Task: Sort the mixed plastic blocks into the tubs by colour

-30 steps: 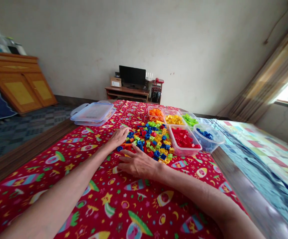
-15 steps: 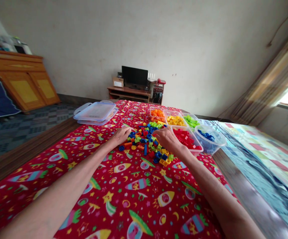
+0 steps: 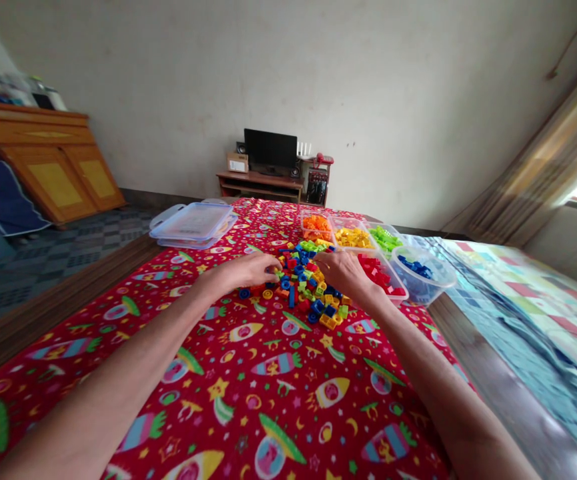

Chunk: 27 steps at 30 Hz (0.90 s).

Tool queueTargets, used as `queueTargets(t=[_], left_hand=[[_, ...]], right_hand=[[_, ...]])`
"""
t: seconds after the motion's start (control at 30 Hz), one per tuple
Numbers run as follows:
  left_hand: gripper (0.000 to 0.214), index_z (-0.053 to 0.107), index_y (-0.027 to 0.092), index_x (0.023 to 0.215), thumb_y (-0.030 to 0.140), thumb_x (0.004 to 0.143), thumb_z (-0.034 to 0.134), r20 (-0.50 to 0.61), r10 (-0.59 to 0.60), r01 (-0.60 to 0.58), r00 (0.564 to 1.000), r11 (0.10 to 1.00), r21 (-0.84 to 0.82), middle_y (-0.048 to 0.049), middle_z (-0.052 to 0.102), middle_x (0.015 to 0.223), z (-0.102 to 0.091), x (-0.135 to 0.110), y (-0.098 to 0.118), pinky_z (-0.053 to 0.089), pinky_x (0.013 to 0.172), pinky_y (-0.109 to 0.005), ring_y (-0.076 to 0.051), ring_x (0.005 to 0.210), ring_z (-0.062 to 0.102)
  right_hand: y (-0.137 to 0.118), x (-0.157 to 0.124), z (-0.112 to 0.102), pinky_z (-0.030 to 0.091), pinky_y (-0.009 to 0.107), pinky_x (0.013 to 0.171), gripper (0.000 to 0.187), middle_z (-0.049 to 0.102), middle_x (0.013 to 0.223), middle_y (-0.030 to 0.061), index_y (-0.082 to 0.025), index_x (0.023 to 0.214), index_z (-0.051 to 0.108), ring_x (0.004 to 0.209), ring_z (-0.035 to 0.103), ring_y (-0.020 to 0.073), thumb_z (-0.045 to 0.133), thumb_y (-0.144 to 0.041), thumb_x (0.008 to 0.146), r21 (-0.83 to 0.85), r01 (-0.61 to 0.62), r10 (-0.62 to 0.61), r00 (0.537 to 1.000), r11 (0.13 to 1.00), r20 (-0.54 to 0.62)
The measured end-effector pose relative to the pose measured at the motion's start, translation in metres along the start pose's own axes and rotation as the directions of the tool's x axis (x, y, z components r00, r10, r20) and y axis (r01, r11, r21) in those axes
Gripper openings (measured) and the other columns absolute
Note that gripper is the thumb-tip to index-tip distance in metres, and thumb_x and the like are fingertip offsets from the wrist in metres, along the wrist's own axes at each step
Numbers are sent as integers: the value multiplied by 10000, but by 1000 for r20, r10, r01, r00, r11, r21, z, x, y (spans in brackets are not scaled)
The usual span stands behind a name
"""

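A heap of small mixed-colour plastic bricks lies on a red cloth printed with rockets. My left hand rests at the heap's left edge, fingers curled onto the bricks near a few loose round pieces. My right hand lies on the heap's right side, fingers bent down among the bricks, next to the tub of red bricks. What either hand grips is hidden under the fingers.
Behind the heap stand tubs of orange, yellow and green bricks, and a round bowl of blue bricks at the right. Stacked clear lids lie at the far left. A patterned bedcover lies right of the table edge.
My right hand swept from the near side of the heap to its right side by the red tub. My left hand crept a little further into the bricks.
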<state>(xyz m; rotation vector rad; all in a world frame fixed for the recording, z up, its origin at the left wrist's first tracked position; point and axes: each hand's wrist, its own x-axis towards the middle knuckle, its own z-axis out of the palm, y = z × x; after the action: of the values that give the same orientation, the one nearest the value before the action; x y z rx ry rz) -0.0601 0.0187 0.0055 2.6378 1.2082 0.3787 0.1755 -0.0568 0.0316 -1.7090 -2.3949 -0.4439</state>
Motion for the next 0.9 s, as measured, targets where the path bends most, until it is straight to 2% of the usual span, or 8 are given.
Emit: queueTargets(t=[0.17, 0.37, 0.5, 0.63, 0.77, 0.9], left_hand=[[344, 675, 238, 1057, 244, 716, 627, 46, 6, -12, 999, 993, 121, -63, 700, 1045, 12, -4, 14, 472, 849, -290, -253, 985, 634], [315, 687, 228, 1016, 227, 711, 607, 21, 27, -29, 999, 994, 103, -55, 719, 971, 7, -2, 15, 491, 777, -298, -256, 894, 660], [424, 651, 240, 1131, 270, 708, 627, 9, -62, 63, 998, 994, -89, -5, 745, 898, 1, 0, 16, 504, 701, -262, -216, 812, 678], [512, 624, 176, 1175, 371, 702, 647, -23, -156, 142, 987, 943, -300, -40, 749, 853, -3, 2, 17, 507, 672, -278, -228, 790, 684], [641, 616, 140, 1139, 518, 628, 700, -44, -164, 115, 985, 834, -540, -70, 735, 838, -5, 4, 19, 497, 666, -291, -235, 797, 673], [733, 612, 121, 1109, 576, 553, 756, -25, -157, 91, 987, 688, -720, -58, 709, 808, -2, 6, 28, 490, 686, -295, -206, 767, 654]], right_hand=[[-1, 0, 2, 249, 265, 527, 352, 662, 716, 95, -167, 917, 661, 582, 564, 162, 310, -186, 926, -28, 3, -3, 1000, 1000, 6], [-9, -1, 5, 267, 269, 520, 357, 681, 742, 106, -176, 937, 665, 623, 603, 186, 310, -219, 941, -8, 39, -38, 998, 999, 49], [-13, -1, 6, 317, 273, 548, 368, 695, 779, 116, -178, 981, 666, 674, 635, 204, 307, -256, 960, 20, 56, -57, 997, 998, 52], [-13, -1, 7, 385, 265, 639, 359, 708, 880, 109, -184, 1061, 653, 800, 655, 208, 317, -268, 968, 82, 64, -66, 998, 995, 19], [-14, -1, 8, 420, 270, 752, 390, 665, 1131, 115, -204, 1298, 529, 985, 625, 218, 417, -335, 948, 167, 112, -105, 993, 980, -50], [-21, -2, 7, 424, 262, 756, 488, 655, 1148, 109, -218, 1393, 422, 997, 618, 214, 465, -375, 934, 247, 143, -127, 989, 958, -80]])
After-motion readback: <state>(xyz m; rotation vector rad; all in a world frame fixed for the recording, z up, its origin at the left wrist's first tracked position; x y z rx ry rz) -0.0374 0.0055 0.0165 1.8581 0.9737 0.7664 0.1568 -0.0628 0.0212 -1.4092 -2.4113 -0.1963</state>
